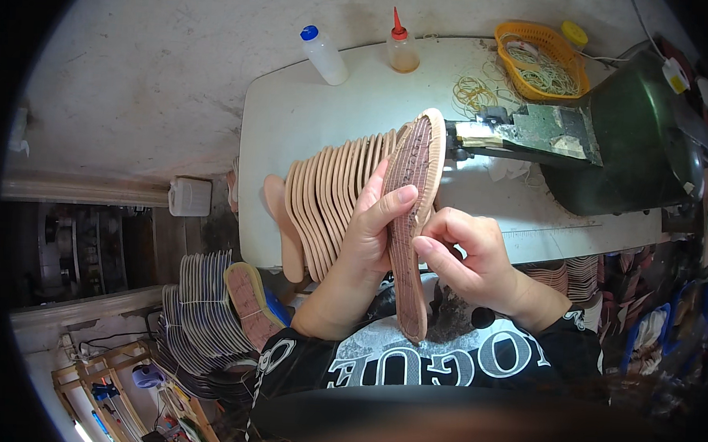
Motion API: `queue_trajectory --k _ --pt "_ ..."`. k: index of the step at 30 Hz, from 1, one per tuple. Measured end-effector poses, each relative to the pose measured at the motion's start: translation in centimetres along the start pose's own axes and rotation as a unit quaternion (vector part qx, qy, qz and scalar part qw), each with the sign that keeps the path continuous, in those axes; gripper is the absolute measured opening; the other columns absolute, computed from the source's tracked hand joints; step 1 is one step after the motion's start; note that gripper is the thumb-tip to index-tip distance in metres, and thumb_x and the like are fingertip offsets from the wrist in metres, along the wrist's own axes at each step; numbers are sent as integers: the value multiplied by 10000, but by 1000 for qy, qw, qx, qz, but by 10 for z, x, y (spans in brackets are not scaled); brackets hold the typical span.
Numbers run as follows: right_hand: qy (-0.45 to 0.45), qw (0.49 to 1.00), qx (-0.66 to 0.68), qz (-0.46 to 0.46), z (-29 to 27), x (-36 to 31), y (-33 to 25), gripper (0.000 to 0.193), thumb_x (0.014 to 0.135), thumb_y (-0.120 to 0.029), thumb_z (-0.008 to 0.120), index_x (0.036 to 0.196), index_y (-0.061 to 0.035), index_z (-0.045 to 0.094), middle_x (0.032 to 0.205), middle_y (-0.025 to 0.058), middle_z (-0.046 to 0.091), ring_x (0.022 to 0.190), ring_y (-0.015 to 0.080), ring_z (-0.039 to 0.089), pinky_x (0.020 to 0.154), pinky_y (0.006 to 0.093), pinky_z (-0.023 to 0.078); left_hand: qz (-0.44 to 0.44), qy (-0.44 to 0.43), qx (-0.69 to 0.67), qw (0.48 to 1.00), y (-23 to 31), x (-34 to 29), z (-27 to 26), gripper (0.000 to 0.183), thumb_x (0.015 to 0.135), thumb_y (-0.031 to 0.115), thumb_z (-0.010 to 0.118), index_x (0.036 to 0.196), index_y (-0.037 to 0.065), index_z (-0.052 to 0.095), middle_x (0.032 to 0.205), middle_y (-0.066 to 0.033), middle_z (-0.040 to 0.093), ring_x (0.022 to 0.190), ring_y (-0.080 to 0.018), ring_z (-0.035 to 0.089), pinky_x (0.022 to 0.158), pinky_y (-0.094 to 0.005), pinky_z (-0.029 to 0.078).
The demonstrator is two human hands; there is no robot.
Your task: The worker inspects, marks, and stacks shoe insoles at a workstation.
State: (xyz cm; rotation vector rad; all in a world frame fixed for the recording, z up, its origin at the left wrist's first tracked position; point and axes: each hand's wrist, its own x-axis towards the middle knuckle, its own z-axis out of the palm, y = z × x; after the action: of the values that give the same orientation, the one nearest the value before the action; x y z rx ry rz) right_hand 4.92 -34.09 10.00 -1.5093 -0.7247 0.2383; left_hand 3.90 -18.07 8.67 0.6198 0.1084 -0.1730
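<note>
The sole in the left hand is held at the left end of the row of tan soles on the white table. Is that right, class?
Not quite: the head view shows the sole in the left hand held at the right end of the row of tan soles on the white table.
</note>
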Motion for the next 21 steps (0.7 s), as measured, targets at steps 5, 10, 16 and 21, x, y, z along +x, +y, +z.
queue_trajectory --k 5,10,16,21 --pt "-12 995 77 63 0 -1 -9 171 950 -139 573 841 -8 562 636 26 596 527 75 545 483 233 424 -11 -25 -37 999 -5 -4 -2 606 858 115 632 1369 4 324 1089 -94 575 909 -130 618 800 -256 531" --pt "-24 982 132 130 0 -1 -15 165 976 -125 519 868 -4 554 638 27 597 553 74 557 510 226 439 -32 -35 -80 996 -13 -6 -18 575 884 120 603 1376 8 327 1105 -92 572 938 -135 615 830 -260 525" --pt "17 991 -54 125 15 -5 7 266 852 -161 691 964 15 527 707 97 637 599 183 650 529 266 503 103 113 89 984 -13 -7 -24 459 951 250 556 1317 22 397 1222 -95 517 1118 -170 525 933 -327 459" --pt "-42 969 -187 158 -15 -26 2 233 838 -136 686 946 8 537 659 92 622 542 167 627 498 276 480 317 267 300 859 53 -28 -102 413 974 284 523 1277 19 432 1254 -103 493 1092 -186 481 1004 -366 369"
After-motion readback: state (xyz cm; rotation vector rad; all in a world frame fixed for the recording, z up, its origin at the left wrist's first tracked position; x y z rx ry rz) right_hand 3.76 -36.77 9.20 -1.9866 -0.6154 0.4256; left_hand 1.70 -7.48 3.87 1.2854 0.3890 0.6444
